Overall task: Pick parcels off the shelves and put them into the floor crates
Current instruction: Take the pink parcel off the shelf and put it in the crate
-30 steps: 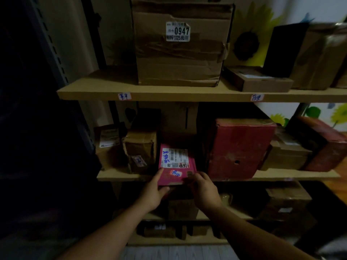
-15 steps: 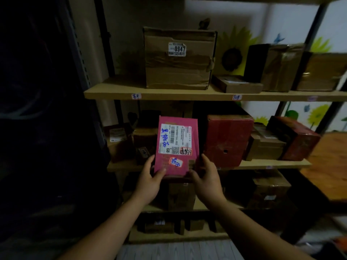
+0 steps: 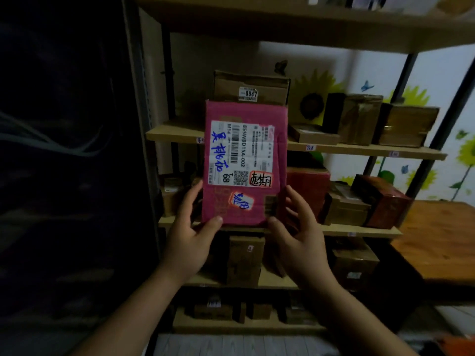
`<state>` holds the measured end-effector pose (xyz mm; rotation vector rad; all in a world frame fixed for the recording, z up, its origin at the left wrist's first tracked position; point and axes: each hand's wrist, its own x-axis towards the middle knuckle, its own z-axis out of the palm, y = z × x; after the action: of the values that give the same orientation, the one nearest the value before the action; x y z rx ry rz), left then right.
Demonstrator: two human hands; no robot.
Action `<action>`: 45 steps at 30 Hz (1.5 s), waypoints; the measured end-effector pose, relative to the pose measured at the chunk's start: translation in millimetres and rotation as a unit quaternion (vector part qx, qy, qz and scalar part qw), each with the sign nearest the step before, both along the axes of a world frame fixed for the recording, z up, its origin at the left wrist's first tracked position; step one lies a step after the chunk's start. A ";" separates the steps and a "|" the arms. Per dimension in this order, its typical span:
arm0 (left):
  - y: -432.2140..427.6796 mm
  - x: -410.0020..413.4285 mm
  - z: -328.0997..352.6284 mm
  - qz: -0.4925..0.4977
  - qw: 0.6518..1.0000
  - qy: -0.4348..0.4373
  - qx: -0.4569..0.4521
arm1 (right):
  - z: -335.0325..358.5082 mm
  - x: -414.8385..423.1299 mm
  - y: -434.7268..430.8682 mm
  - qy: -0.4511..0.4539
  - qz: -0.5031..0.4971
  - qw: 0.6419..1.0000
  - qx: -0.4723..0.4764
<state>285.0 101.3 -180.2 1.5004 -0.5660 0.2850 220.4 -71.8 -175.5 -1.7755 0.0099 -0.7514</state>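
Left hand (image 3: 189,242) and right hand (image 3: 299,240) grip the bottom corners of an upright pink parcel (image 3: 245,163), label facing the camera, before box-filled shelves (image 3: 359,150)

pink parcel (image 3: 245,163) lifted off shelf, raised upright between both hands, closer now

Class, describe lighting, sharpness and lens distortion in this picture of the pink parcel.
Head view: dim, left side nearly black; the pink parcel, held in the left hand and right hand, is brightest, its label readable; the top shelf is blurred; the right-hand posts lean, wide-angle distortion.
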 end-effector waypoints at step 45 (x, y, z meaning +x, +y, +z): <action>-418.3 -264.1 -31.7 -0.375 0.923 0.015 0.084 | -26.4 -366.4 -314.0 -0.012 -0.372 0.927 0.047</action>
<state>20.8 -317.0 -211.9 1.3362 -1.1115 -0.3921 -146.0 -385.8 -202.0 -1.6573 0.7261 -1.2830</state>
